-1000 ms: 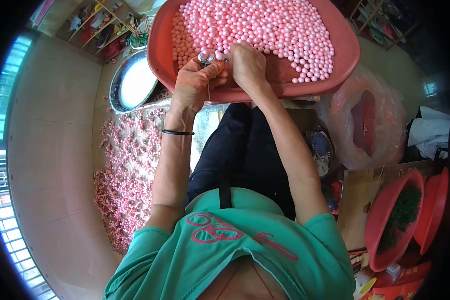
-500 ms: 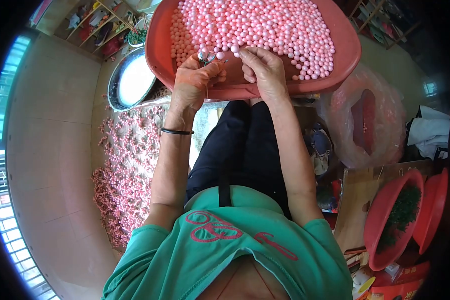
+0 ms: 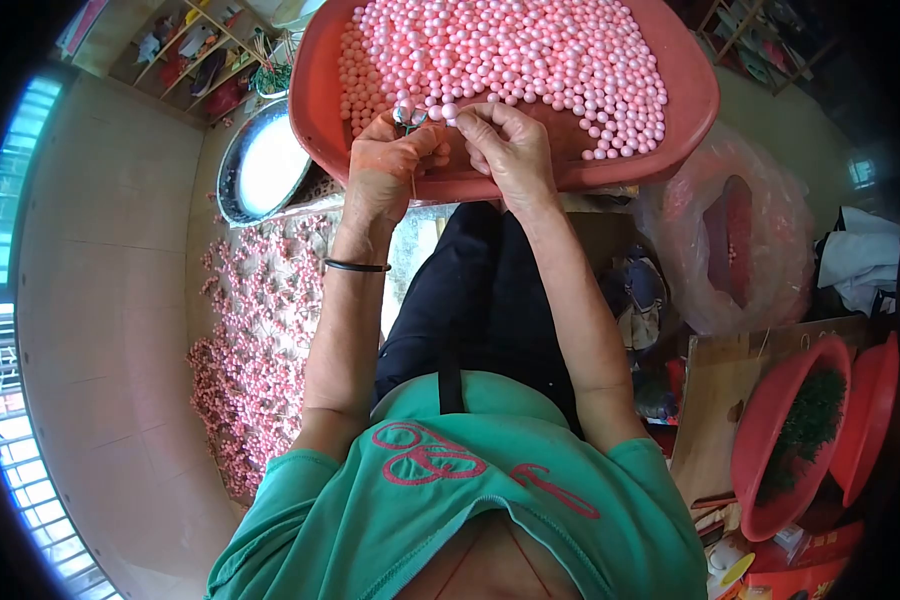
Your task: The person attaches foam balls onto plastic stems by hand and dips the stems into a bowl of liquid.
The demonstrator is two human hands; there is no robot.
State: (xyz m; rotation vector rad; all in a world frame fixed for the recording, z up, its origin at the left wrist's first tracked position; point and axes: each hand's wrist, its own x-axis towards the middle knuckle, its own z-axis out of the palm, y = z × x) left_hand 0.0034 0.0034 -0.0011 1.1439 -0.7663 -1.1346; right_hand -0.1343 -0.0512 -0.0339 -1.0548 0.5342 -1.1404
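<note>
My left hand, its fingers stained orange, is closed around a thin green wire stem tipped with small beads. Close beside it, my right hand pinches a pink pearl bead between thumb and forefinger, near the stem's tip. Both hands are over the front part of a red plastic basin that rests above my lap. Loose pink pearl beads fill most of the basin. Whether the pinched bead touches the wire is too small to tell.
Many pink-beaded stems lie on the left. A dark-rimmed bowl with white contents stands by the basin's left. To the right are a clear plastic bag, a cardboard sheet and a red tub with green stems.
My right hand has moved left with the bead, closer to my left hand and the stem. The left hand has stayed nearly in place.
</note>
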